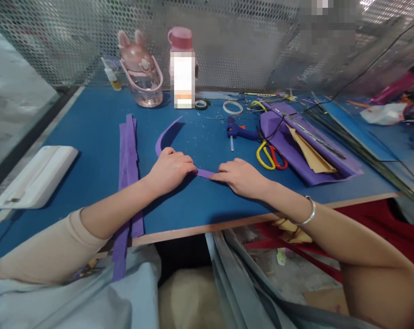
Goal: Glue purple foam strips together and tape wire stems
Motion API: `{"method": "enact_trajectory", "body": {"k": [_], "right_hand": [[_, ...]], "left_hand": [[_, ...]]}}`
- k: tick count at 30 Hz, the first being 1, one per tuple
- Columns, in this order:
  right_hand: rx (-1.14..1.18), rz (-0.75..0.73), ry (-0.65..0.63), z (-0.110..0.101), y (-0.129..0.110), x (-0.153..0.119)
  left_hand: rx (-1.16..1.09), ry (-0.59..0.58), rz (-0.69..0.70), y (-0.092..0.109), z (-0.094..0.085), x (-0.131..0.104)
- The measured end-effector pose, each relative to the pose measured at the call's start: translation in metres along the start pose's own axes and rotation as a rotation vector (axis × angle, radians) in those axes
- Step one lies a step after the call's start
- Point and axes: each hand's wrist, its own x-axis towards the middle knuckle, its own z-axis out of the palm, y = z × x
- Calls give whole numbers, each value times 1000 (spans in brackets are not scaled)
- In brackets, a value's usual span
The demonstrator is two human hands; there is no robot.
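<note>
Strip of purple material (203, 173) lies over the near middle of the blue table (196, 208), caught between two bare hands. Left hand (172, 169) grasps it, thumb and fingers closed on it with the knuckles up; beyond that hand the strip emerges again and curls away to the far side, its tip bending right. Right hand (239, 177) sets an outstretched fingertip on the short flat length at the strip's right end, its other fingers bent; I cannot tell whether it pinches the strip or only presses on it. A silver bracelet (310, 211) circles the right wrist.

To the left, more purple strips (128, 151) lie bunched together, passing under the left forearm, and one hangs past the near table edge. Farther left sits a white plastic device (37, 176) with a cable plugged in. At the far side stand a clear bottle with an eared pink lid (141, 75) and a pink-capped bottle (181, 39), its body blurred. On the right, a blue glue gun (243, 131) rests near yellow-and-red-handled scissors (258, 154), just beside a folded purple sheet (298, 167) with brown paper (311, 153) on it.
</note>
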Motion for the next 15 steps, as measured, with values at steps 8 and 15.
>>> {"method": "enact_trajectory", "body": {"k": [8,15], "right_hand": [[-98,-78,40,0,6,-14],[-38,-53,100,1,8,-36]], "left_hand": [[-15,-9,12,-3,2,-1],[-56,-10,-2,-3,0,0]]}}
